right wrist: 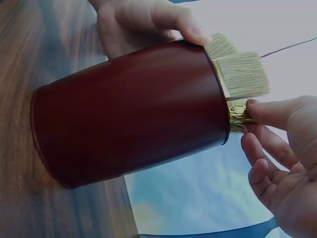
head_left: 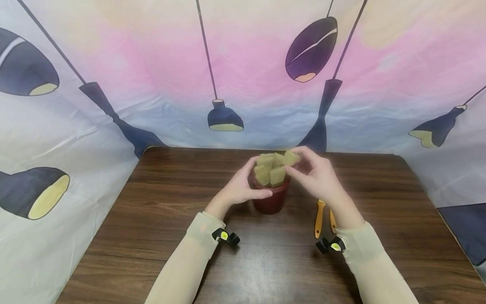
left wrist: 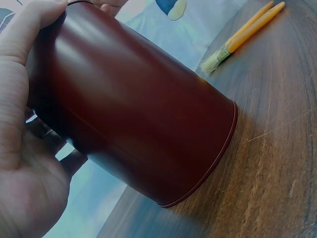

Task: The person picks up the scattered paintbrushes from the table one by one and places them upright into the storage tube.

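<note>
A person sits at a dark wooden worktop (head_left: 159, 219), seen from above, with both forearms in pale sleeves reaching forward. A dark red cup (head_left: 271, 198) stands upright near the middle of the worktop, towards its far edge. Several paintbrushes (head_left: 270, 169) stand in it, their pale bristle heads pointing up above the rim and crowded together.

The left hand (head_left: 239, 185) is wrapped round the left side of the cup, its grip closed on the wall with the thumb lying across the front. The left wrist view shows the palm and thumb pressed against the smooth red wall, and the cup's base resting flat on the wood.

The right hand (head_left: 317, 175) is at the top right of the cup. Its grip is pinched on one brush head (head_left: 291, 158), which sits a little higher than the others and just to their right. The right wrist view shows the fingertips (right wrist: 267, 111) closed on a brush at its metal band, just above the cup's rim, with the bristles of the other brushes fanned out beside it.

Two more brushes with orange handles (head_left: 319, 217) lie flat on the worktop, just right of the cup and partly under the right wrist.

A printed cloth backdrop (head_left: 114, 63) with dark hanging lamps on pink and blue surrounds the worktop.
</note>
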{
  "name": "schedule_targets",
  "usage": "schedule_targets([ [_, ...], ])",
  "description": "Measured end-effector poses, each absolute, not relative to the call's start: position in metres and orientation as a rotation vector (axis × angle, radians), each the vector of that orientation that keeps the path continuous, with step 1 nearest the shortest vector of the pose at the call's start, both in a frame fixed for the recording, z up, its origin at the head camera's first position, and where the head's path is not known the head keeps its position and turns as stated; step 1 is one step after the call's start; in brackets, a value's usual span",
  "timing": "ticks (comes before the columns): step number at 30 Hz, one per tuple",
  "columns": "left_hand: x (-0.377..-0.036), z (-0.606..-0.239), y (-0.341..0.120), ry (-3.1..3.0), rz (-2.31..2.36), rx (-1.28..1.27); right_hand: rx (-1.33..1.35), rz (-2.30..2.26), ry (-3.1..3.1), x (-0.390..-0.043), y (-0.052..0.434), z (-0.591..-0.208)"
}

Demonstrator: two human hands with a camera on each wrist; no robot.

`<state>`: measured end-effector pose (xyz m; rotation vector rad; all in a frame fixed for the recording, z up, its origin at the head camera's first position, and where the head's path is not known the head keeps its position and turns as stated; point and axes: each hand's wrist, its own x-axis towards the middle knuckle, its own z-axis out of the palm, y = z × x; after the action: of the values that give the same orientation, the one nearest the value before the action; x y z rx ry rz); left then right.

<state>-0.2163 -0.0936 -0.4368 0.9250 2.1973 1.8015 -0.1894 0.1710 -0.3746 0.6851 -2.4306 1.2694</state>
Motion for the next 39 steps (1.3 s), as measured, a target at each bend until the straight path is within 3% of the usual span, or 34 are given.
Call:
schedule_targets([
  [21,-0.219,-0.439,-0.094,2.285,1.764,0.936,0.901,1.010,-2.291,-0.181,0.187,-0.397],
  [31,-0.219,-0.440,-0.093,2.285,1.765,0.946,0.686,1.053,-2.444,-0.173,0.218,-0.401],
  [39,-0.218,-0.438,-0.092,2.276,1.776,0.949,0.480,0.946,-2.602,-0.167,0.264,-0.428],
])
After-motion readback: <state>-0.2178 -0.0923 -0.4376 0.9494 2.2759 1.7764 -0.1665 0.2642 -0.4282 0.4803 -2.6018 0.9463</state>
